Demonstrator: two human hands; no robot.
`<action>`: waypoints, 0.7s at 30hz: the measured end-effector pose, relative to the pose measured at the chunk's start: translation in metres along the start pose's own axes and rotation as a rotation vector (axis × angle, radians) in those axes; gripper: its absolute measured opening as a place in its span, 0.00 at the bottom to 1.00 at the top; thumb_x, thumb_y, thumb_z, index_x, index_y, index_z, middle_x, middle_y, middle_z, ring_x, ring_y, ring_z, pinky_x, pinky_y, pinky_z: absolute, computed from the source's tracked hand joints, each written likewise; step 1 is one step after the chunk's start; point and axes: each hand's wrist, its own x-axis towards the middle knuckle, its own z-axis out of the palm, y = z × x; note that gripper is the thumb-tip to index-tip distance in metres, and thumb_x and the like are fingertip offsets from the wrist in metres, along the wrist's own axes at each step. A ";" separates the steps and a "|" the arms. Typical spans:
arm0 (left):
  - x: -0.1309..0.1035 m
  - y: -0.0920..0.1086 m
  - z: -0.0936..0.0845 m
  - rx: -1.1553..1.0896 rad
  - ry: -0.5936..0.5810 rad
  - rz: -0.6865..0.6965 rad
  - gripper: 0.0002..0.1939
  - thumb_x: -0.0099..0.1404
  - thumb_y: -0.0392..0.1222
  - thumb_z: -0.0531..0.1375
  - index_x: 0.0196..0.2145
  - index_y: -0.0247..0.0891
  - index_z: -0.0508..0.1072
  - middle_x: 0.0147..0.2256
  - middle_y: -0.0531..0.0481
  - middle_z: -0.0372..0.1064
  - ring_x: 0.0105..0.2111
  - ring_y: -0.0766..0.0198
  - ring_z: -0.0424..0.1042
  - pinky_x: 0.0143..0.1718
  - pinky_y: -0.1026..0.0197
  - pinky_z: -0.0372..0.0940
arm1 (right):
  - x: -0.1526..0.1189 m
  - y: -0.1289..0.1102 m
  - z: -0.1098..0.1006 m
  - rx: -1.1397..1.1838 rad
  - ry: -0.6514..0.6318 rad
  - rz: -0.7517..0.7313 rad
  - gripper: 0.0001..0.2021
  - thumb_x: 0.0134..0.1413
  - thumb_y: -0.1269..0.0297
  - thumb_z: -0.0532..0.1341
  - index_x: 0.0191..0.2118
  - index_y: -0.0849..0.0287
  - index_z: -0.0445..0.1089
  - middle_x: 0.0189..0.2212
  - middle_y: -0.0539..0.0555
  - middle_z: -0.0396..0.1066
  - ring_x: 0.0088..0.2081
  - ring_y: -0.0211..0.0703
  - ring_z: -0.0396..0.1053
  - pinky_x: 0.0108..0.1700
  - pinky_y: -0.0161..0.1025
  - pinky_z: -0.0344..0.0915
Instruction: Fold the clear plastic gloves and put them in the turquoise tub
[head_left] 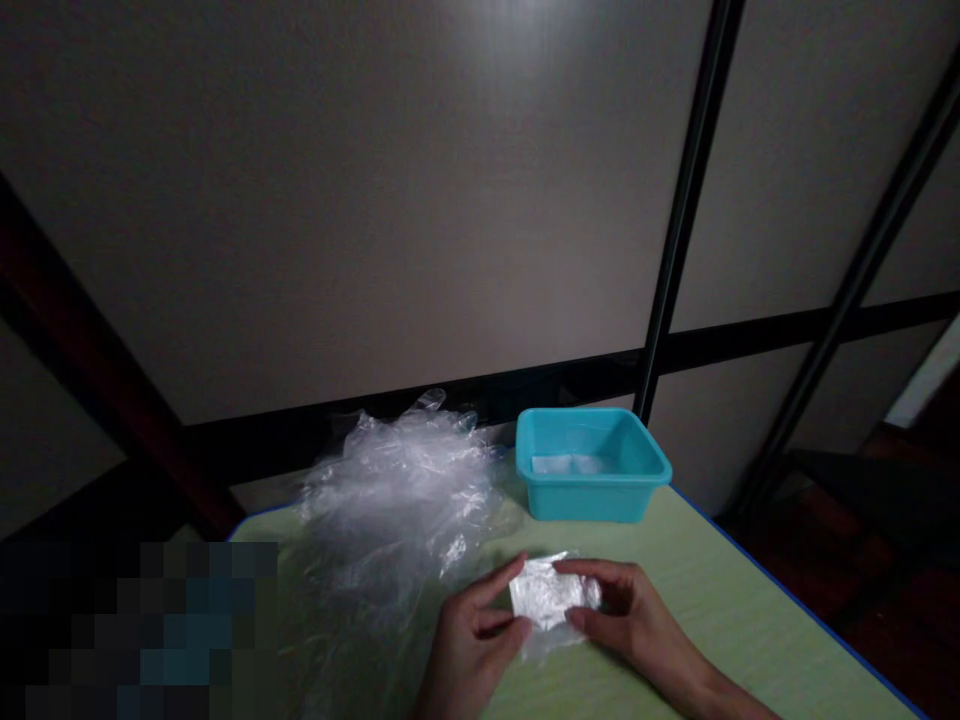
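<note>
A small flat packet of crinkled clear plastic (546, 593) lies between my two hands, low over the green tabletop. My left hand (484, 632) pinches its left edge between thumb and fingers. On the right side, my right hand (616, 606) grips the packet with thumb and index finger. A large heap of loose clear plastic (405, 480) spreads on the table to the left, beyond my left hand. Behind my right hand stands a turquoise basin (589, 497), with some flat whitish pieces (568, 464) inside it.
The green table (720, 610) has a blue edge running down the right side. Panelled sliding doors (450, 220) with dark frames rise behind it. A dark piece of furniture (877, 490) stands at the far right.
</note>
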 end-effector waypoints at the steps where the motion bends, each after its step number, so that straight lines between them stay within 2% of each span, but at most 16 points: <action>1: 0.000 -0.001 0.000 -0.011 -0.012 -0.010 0.31 0.49 0.40 0.64 0.52 0.32 0.64 0.23 0.48 0.73 0.21 0.65 0.67 0.21 0.68 0.57 | 0.000 0.001 0.000 -0.001 0.003 0.003 0.18 0.35 0.66 0.68 0.39 0.55 0.73 0.37 0.54 0.73 0.35 0.45 0.68 0.37 0.39 0.62; 6: -0.002 -0.003 -0.002 -0.026 -0.046 -0.037 0.35 0.49 0.43 0.65 0.54 0.32 0.61 0.23 0.49 0.72 0.21 0.65 0.66 0.22 0.68 0.58 | -0.001 -0.001 0.000 0.010 -0.020 0.004 0.18 0.36 0.66 0.67 0.39 0.56 0.72 0.36 0.54 0.73 0.33 0.44 0.68 0.35 0.39 0.62; 15: -0.005 0.008 0.001 0.025 -0.034 -0.068 0.38 0.48 0.41 0.65 0.56 0.31 0.58 0.16 0.57 0.62 0.15 0.74 0.53 0.17 0.71 0.47 | -0.007 -0.005 0.005 -0.081 0.031 -0.013 0.17 0.39 0.66 0.66 0.41 0.57 0.72 0.37 0.55 0.71 0.32 0.42 0.66 0.32 0.37 0.63; 18: -0.004 0.006 0.002 0.025 -0.004 -0.058 0.38 0.48 0.41 0.64 0.56 0.32 0.58 0.16 0.57 0.61 0.15 0.74 0.52 0.16 0.71 0.46 | -0.008 -0.009 0.008 -0.107 0.040 -0.006 0.17 0.40 0.65 0.65 0.41 0.57 0.71 0.35 0.54 0.70 0.27 0.38 0.64 0.28 0.35 0.63; 21: -0.003 0.003 0.001 0.054 0.031 -0.009 0.36 0.49 0.42 0.64 0.55 0.31 0.59 0.13 0.60 0.54 0.14 0.74 0.48 0.16 0.71 0.43 | -0.009 -0.013 0.010 -0.095 0.032 0.033 0.17 0.40 0.64 0.65 0.42 0.56 0.71 0.34 0.52 0.69 0.21 0.32 0.60 0.23 0.32 0.62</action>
